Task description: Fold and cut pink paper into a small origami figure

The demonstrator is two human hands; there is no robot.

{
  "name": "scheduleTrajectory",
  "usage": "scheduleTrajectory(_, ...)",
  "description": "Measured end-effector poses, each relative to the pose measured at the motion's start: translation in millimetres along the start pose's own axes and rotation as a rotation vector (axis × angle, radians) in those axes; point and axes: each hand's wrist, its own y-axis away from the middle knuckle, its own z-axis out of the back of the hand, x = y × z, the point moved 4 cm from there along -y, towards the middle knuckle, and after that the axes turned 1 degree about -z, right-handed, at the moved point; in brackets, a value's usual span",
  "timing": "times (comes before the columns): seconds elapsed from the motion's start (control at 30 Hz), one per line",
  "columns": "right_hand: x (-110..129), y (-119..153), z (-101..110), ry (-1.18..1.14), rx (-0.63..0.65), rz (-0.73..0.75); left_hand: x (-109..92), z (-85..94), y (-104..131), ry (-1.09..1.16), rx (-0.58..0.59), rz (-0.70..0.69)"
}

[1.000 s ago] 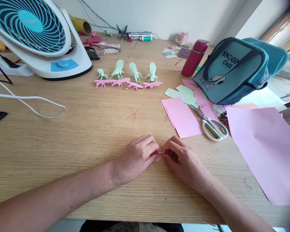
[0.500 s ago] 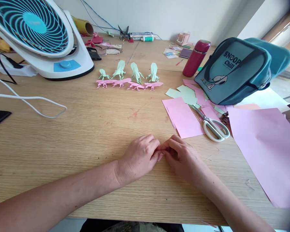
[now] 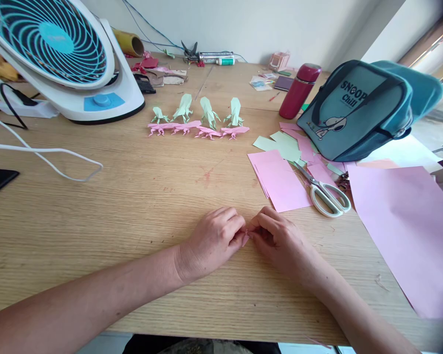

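Note:
Between my fingertips is a small folded piece of pink paper point(image 3: 245, 239), mostly hidden, with only a pink tip showing. My left hand point(image 3: 218, 236) pinches it from the left, and my right hand point(image 3: 276, 236) pinches it from the right. Both hands are low over the table's near part, fingers closed and almost touching. Beyond them stands a row of green folded-paper figures point(image 3: 208, 112), with pink folded-paper figures point(image 3: 235, 131) lined up in front of those.
Pink paper sheets point(image 3: 280, 184) and white-handled scissors point(image 3: 327, 196) lie right of my hands. A large pink sheet point(image 3: 409, 226) covers the right side. Behind stand a teal bag point(image 3: 358, 108) and a red flask point(image 3: 300, 93). A fan point(image 3: 107, 101) and white cable point(image 3: 59, 150) occupy the left.
My fingertips have drawn slightly apart, so a little more of the pink paper shows between them. Both hands stay in nearly the same place.

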Motion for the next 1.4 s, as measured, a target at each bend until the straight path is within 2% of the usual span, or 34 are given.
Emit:
scheduleTrajectory(0.2, -0.4, 8.9, -0.7, 0.013, -0.008, 0.173, -1.3, 4.6, 6.7, 0.049, 0.024, -0.053)
scheduleTrajectory(0.33, -0.7, 15.4, -1.5, 0.078, 0.027, 0.23, -2.4, 7.5, 14.8, 0.007, 0.001, -0.164)
scheduleTrajectory(0.5, 1.2, 22.2, -0.8, 0.163, 0.074, 0.307, -6.2, 9.4, 23.6, -0.163, 0.026, -0.344)
scheduleTrajectory(0.7, 3.3, 21.8, -1.6, 0.181, 0.054, 0.306, -9.3, 9.9, 24.4, -0.305, 0.043, -0.445)
scheduleTrajectory(0.8, 2.9, 20.2, -2.4, 0.144, 0.0, 0.268, -7.1, 8.1, 24.3, -0.283, 0.024, -0.46)
scheduleTrajectory(0.97, -0.3, 19.5, -5.6, 0.098, -0.038, 0.206, 0.5, 8.6, 20.4, -0.066, -0.011, -0.368)
scheduleTrajectory(1.17, 0.9, 16.6, -6.7, 0.058, -0.043, 0.143, 3.5, 7.8, 8.5, 0.108, 0.052, -0.159)
scheduleTrajectory(1.4, 2.3, 15.9, -6.3, 0.097, -0.066, 0.073, 3.8, 1.0, 0.2, 0.121, 0.059, -0.025)
